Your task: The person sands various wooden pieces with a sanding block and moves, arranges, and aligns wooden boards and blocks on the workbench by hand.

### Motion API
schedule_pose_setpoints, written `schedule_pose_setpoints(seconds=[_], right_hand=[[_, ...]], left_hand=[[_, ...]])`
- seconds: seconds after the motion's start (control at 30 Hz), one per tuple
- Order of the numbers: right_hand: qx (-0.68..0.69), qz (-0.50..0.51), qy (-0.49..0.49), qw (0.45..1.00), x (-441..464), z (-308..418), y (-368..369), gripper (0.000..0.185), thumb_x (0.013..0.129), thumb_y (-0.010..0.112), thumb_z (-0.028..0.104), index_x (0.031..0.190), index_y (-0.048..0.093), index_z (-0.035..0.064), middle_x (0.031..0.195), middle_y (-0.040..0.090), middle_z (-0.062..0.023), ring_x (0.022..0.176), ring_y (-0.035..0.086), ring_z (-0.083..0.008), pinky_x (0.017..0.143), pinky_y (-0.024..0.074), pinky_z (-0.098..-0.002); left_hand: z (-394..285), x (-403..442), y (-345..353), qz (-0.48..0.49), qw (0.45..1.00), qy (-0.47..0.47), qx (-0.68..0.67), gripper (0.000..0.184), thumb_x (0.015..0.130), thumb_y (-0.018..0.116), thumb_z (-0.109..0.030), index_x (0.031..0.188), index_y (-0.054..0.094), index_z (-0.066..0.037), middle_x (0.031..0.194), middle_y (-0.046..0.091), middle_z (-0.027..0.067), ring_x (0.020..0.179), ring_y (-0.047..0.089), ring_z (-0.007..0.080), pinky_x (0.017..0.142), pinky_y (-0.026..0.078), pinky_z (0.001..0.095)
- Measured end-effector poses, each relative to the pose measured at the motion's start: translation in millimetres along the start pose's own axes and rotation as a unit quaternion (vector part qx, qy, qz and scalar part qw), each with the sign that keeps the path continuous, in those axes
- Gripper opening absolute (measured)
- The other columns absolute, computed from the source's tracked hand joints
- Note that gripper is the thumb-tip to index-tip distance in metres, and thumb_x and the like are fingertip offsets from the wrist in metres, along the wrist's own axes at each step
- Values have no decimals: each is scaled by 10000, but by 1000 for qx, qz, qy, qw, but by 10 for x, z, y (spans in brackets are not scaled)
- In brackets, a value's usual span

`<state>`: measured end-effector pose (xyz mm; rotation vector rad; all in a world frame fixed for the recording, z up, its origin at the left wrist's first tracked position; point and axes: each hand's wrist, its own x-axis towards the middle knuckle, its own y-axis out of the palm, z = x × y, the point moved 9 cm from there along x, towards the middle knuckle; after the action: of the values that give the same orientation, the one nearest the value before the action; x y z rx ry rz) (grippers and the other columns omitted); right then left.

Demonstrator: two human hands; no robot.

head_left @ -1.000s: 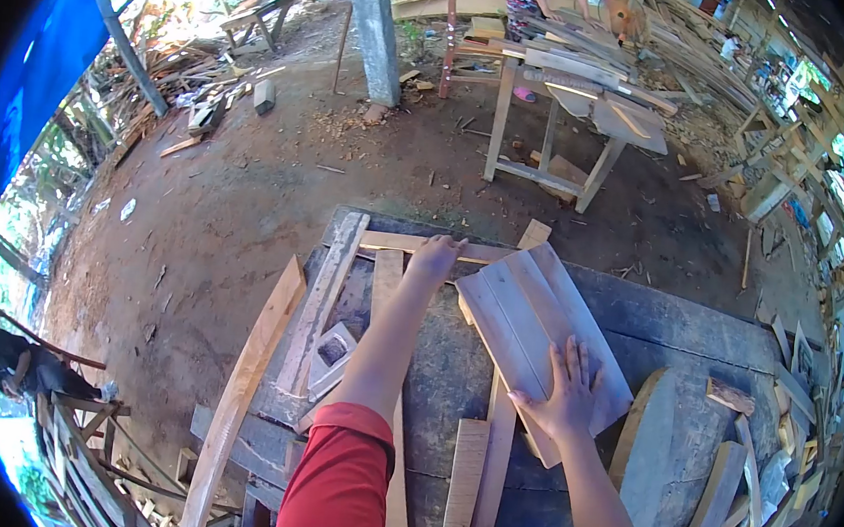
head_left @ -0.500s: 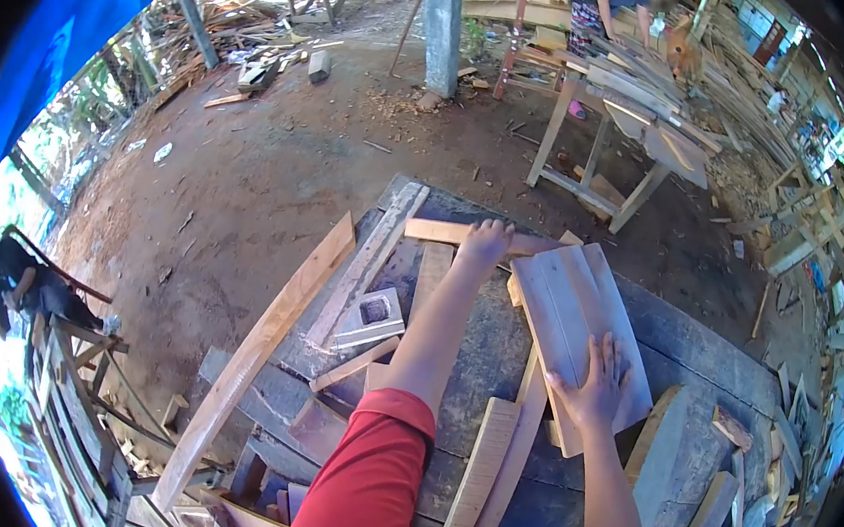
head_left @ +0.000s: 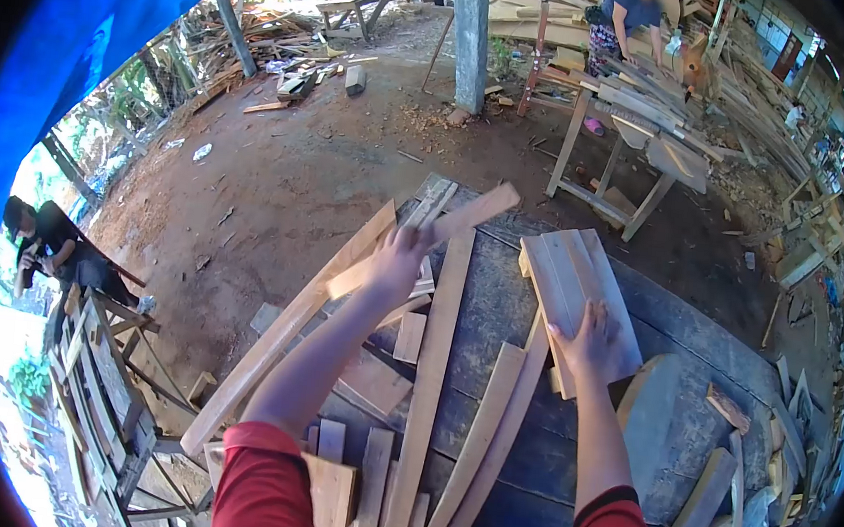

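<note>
My left hand (head_left: 397, 264) is wrapped round a short wooden strip (head_left: 476, 214), held at a slant over the left part of the dark workbench (head_left: 499, 300). My right hand (head_left: 588, 340) lies with fingers spread on a panel of joined boards (head_left: 572, 267), which rests on wood pieces on the bench. Between my arms, a long narrow board (head_left: 436, 365) and two curved strips (head_left: 474, 449) lie lengthwise. Left of my left hand is a long plank (head_left: 285, 337) along the bench's edge.
Small blocks (head_left: 330, 491) lie at the near left. A rounded board (head_left: 648, 404) and offcuts (head_left: 729, 407) are on the right. Beyond stand a concrete post (head_left: 470, 47) and another table (head_left: 644, 132) with a person (head_left: 630, 16). Another person (head_left: 52, 241) sits at left.
My left hand has lifted the strip from the far edge of the bench and moved it left, turning it. My right hand stays on the panel. The view has shifted.
</note>
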<state>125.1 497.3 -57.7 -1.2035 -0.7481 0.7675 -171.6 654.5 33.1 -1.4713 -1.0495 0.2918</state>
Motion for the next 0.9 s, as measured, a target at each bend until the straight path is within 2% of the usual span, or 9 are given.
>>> schedule_pose_setpoints(seconds=[0.07,0.13,0.27,0.33,0.43,0.57,0.63,0.67,0.9], right_hand=[[24,-33,-42,998,-189,195,-68,737,757,623,385,1348,282,104,1373,277,-178,1296,251,-278,1013,180,-587],[138,-61,-153,977,-586,570,-123,723,780,602,358,1355,251,95,1298,361,-218,1198,387,-317,948,312,-548],[267,109,-142,947,-1480,1205,-45,778,796,576,374,1384,160,79,987,568,-206,844,579,-366,782,447,-449],[149,244,-148,947,-1892,1480,92,833,803,546,441,1403,86,89,923,598,-184,817,601,-321,787,436,-470],[1,280,-198,939,-2297,1715,332,847,816,496,502,1408,49,96,905,616,-162,816,611,-276,820,409,-501],[-36,289,-196,936,-2427,1836,683,863,815,466,549,1405,49,77,882,627,-142,792,614,-288,891,357,-538],[-33,286,-136,948,-2393,1851,699,862,818,473,530,1403,39,69,882,629,-139,803,613,-295,931,329,-526],[-32,297,-122,947,-2400,1870,727,864,801,523,470,1398,66,43,926,625,-155,845,612,-271,905,335,-535],[26,232,-42,971,-2364,1787,555,873,760,568,461,1387,138,31,928,613,-163,826,603,-288,850,361,-513]], left_hand=[[28,-496,-170,35,999,-32,17,663,662,481,57,1300,370,-87,1164,440,173,1092,423,361,903,392,416],[103,-1007,-331,41,996,-70,39,598,687,501,15,1270,397,-64,1149,449,169,1078,432,356,892,396,424],[152,-1789,-616,53,988,-142,3,496,734,500,-17,1225,433,-19,1084,490,176,1034,460,358,859,413,428],[199,-2085,-676,58,981,-186,10,395,807,473,-38,1199,452,5,1085,491,209,1016,476,374,867,410,424],[147,-2315,-723,57,983,-175,26,386,801,471,-66,1181,470,-1,1075,498,182,1007,478,354,827,432,426],[253,-2461,-666,69,983,-171,9,365,818,468,-82,1174,478,-2,1076,501,181,1002,484,352,823,435,424],[435,-2522,-570,76,983,-170,-3,350,834,466,-103,1170,482,-8,1073,506,177,1004,486,349,825,436,423],[526,-2549,-522,75,983,-168,-16,350,836,478,-109,1171,484,-10,1066,511,181,1002,489,351,826,439,425],[936,-2548,-347,119,980,-140,-75,372,836,484,-93,1196,467,-1,1090,505,202,1018,491,362,831,443,422]])
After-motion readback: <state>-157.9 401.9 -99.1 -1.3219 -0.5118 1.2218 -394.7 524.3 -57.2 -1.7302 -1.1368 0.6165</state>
